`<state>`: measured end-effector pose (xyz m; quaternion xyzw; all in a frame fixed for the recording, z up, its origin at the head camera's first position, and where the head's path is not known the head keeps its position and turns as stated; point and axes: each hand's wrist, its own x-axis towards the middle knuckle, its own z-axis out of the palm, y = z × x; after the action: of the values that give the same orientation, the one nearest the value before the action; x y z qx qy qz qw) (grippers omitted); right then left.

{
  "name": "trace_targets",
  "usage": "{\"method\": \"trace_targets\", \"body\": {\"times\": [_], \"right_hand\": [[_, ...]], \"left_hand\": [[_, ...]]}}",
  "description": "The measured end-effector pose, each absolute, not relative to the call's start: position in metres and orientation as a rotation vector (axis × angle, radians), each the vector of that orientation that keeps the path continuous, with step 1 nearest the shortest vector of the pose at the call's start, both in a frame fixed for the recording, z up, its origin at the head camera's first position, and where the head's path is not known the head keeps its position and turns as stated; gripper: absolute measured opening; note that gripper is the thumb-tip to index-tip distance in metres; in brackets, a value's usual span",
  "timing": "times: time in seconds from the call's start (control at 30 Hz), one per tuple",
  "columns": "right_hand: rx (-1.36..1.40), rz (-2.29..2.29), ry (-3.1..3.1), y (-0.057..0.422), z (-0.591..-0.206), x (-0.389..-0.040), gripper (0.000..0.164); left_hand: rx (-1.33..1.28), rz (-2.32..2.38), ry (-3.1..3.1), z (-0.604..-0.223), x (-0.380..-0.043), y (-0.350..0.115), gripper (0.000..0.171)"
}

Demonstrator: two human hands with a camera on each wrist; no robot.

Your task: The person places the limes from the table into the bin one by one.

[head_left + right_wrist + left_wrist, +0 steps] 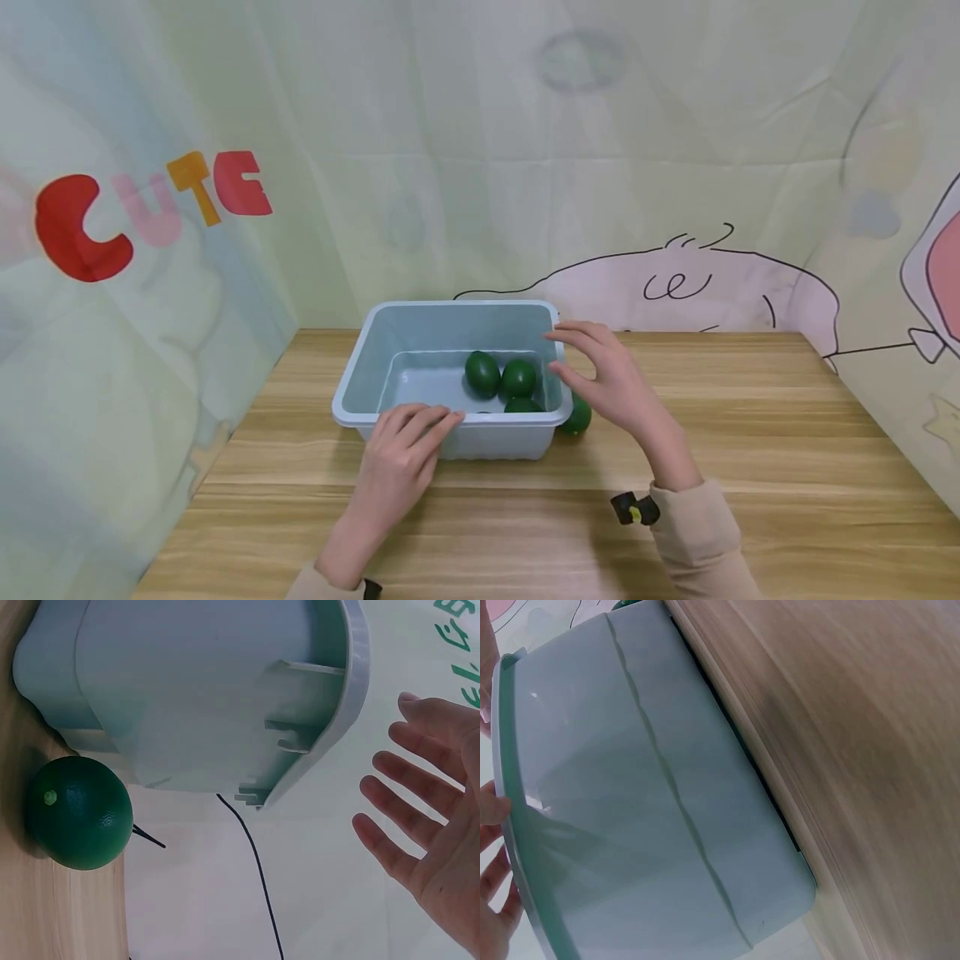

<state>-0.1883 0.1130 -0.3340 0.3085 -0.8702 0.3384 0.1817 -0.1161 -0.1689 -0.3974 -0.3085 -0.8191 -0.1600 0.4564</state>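
A pale blue plastic bin [450, 442] stands on the table with several dark green, smooth, roundish fruits [482, 373] in its right half. Its front wall partly hides some of them. My left hand [401, 458] rests on the front rim, its fingers lying over the edge. Past the right end of the rim, my right hand [611, 379] is raised, thumb and fingers apart with nothing between them. Below it, another green fruit [79, 812] with a pale stem spot lies on the table beside the bin's right wall. I cannot tell the exact kind of fruit.
The wood-grain table [750, 467] extends to both sides of the bin and in front of it. A printed curtain [450, 167] hangs behind the table and along both sides. A black strap piece [635, 508] sits at my right wrist.
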Motion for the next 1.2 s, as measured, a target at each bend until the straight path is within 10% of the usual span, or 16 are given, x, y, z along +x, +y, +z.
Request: {"method": "trace_targets", "body": {"times": [1.2], "right_hand": [[0.688,1.144,-2.408,0.132,-0.363,-0.18,0.034]], "left_hand": [[-0.752,-0.394,-2.045,-0.398,-0.116,-0.169,0.037]]}}
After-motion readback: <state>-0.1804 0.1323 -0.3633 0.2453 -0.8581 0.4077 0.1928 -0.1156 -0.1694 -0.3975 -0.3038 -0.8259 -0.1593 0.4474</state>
